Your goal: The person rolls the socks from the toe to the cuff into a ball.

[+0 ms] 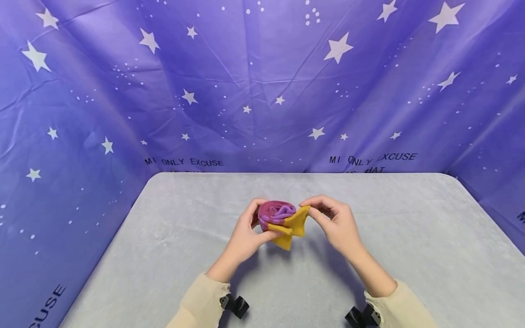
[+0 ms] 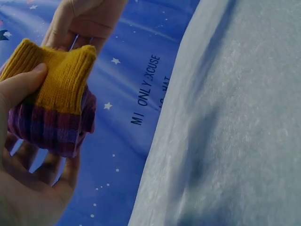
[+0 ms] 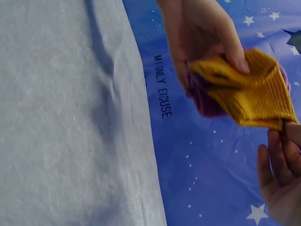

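A purple-blue curtain point(image 1: 246, 68) printed with white stars and black lettering hangs creased before you and to both sides, probably as a screen; nothing of the room beyond it shows. Below it spreads a table point(image 1: 135, 259) with a pale grey, faintly mottled top and rounded far corners, your arms' shadows falling across it. Cream sleeves point(image 1: 201, 300) end short of your wrists, leaving both hands bare.

Your left hand point(image 1: 246, 232) cups a rolled knit bundle point(image 1: 272, 213), fingers wrapped round its outside and thumb pressing on its yellow portion, a grip that seems meant to stop the coil loosening. Your right hand point(image 1: 336, 223) pinches the yellow cuff point(image 1: 298, 221) by its corner between thumb and fingertips, apparently to hold that ribbed edge away from the roll while the other hand steadies it. The bundle, magenta and purple in its coil, sits between your hands, raised above the middle of the table. Smallest, a lower yellow flap point(image 1: 282, 242) hangs beneath your left thumb, pinched by neither hand's fingertips.
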### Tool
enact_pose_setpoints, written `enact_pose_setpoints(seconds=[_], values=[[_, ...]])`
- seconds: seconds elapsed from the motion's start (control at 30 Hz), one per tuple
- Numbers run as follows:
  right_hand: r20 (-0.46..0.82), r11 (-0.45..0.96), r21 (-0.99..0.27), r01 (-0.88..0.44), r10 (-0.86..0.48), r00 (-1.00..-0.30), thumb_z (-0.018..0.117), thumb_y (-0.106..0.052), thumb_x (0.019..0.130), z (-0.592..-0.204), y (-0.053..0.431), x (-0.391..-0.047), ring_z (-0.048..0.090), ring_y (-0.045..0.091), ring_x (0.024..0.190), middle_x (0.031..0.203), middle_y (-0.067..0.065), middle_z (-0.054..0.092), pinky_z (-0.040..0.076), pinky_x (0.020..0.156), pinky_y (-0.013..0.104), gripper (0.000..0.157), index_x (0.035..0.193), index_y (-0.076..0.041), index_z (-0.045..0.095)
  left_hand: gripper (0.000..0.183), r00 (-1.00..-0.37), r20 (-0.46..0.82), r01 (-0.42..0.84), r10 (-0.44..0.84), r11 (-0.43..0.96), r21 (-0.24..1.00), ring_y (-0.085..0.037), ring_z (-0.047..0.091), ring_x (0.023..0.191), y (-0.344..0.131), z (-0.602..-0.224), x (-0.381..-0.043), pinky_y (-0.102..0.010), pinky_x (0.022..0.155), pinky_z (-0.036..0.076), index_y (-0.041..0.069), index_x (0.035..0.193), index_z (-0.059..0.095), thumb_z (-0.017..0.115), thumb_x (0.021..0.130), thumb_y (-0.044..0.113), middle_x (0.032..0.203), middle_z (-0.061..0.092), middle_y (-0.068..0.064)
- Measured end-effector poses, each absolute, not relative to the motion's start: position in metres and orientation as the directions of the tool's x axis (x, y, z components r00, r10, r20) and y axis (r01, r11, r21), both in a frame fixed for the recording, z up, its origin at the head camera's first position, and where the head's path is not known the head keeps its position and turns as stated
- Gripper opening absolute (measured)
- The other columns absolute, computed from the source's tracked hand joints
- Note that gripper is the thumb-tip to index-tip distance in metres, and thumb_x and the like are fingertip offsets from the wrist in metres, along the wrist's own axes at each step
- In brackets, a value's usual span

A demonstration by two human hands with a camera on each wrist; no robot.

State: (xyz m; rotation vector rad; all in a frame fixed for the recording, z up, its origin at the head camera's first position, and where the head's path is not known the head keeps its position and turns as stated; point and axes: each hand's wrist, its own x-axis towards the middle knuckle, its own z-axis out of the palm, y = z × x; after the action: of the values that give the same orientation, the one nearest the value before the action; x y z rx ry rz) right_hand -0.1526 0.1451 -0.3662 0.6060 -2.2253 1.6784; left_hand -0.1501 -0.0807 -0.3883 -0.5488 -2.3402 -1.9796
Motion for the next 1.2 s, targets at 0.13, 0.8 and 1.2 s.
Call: enact_pose_setpoints(seconds=[0.13, 0.8, 1.2], values=[[0.45, 0.183, -0.859, -0.477, -0.171, -0.876, 0.062, 0.004, 0.093, -0.364, 0.147, -0.154, 0.067, 0.001, 0.085, 0.093, -0.01, 0.073, 0.056, 0.078, 0.017, 0.012, 0.1, 0.002, 0.072, 0.055, -0.913, 0.294, 0.35, 0.283, 0.173, 0.921, -0.011, 0.061, 0.107, -0.085, -0.386, -0.144, -0.03, 0.096, 0.051, 0.014, 0.121, 0.058, 0.084, 0.073, 0.003, 0.117, 0.068, -0.006], [0.36, -0.019, -0.922, -0.386, -0.407, -0.84, 0.062, 0.004, 0.092, -0.367, 0.139, -0.151, 0.061, 0.006, 0.095, 0.1, -0.008, 0.062, 0.055, 0.086, 0.02, 0.014, 0.102, 0.011, 0.055, 0.043, -0.815, 0.338, 0.441, 0.471, 0.124, 0.889, -0.017, 0.062, 0.118, -0.085, -0.366, -0.128, -0.034, 0.102, 0.05, 0.013, 0.109, 0.062, 0.084, 0.073, 0.003, 0.127, 0.068, -0.004], [0.313, 0.185, -0.906, -0.381, -0.315, -0.896, 0.064, -0.002, 0.092, -0.365, 0.142, -0.144, 0.057, 0.004, 0.069, 0.079, -0.012, 0.063, 0.049, 0.063, 0.021, 0.006, 0.088, 0.003, 0.066, 0.044, -0.889, 0.262, 0.315, 0.376, 0.085, 0.945, -0.012, 0.061, 0.106, -0.075, -0.371, -0.123, -0.03, 0.096, 0.049, 0.009, 0.108, 0.058, 0.084, 0.073, 0.005, 0.117, 0.068, -0.01]])
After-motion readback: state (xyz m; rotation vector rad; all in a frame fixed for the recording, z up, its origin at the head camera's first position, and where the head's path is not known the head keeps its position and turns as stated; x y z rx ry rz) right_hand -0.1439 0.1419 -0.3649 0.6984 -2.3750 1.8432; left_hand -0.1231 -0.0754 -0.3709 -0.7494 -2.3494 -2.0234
